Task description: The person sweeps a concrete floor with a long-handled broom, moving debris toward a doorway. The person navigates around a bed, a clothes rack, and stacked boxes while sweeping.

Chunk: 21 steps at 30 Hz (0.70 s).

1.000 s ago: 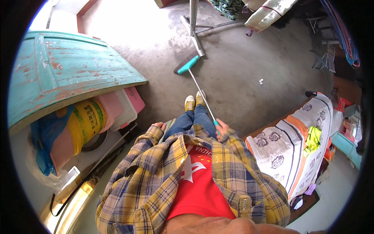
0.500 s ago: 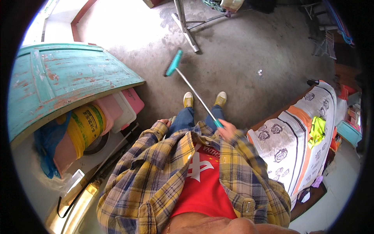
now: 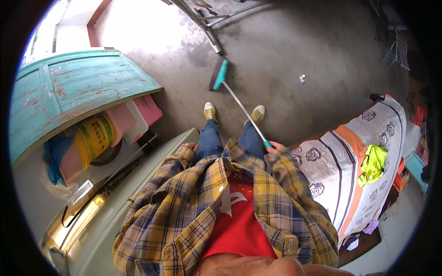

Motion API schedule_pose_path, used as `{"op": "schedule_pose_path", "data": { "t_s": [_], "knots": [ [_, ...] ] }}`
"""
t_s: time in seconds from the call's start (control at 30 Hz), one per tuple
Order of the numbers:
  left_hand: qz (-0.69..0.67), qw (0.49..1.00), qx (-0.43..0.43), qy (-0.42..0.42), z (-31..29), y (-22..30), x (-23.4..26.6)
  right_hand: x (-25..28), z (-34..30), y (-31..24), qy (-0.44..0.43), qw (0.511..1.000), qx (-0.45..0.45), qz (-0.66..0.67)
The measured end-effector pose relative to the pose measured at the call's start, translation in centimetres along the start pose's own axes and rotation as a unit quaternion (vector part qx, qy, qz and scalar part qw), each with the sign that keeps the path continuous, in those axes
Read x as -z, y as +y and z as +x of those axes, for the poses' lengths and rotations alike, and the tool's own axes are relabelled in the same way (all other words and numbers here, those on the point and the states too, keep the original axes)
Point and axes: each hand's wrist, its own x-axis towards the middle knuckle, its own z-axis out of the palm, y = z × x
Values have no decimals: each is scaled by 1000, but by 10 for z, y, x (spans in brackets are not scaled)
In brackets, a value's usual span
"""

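My right hand is closed around the teal grip end of a long-handled broom. Its silver shaft slants forward and left to a teal head with dark bristles, which rests at floor level ahead of my feet, bristles facing left. My left hand hangs beside my left thigh, near the edge of a pale green surface. The sleeve and the angle hide most of its fingers. A small whitish scrap lies on the concrete floor, right of the broom head.
At left stands a worn turquoise wooden cabinet, with pink bins and a yellow bucket under its edge. A metal stand is ahead. On the right, a rose-patterned cover drapes a long piece of furniture, with a neon-yellow cloth on it.
The broom head has shifted right and its bristles now show more plainly. My right hand has moved slightly right. The view has shifted, bringing the pale green surface into sight at left.
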Motion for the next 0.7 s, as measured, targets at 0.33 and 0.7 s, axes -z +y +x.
{"op": "schedule_pose_path", "data": {
  "t_s": [0.33, 0.7],
  "knots": [
    [8, 999, -32, 10, 6, 98, 17, -35, -142, 7, 241, 843, 139, -460],
    [55, 998, 29, 7, -16, 65, -7, -98, 101, -47, -20, 975, 64, -213]
  ]
}}
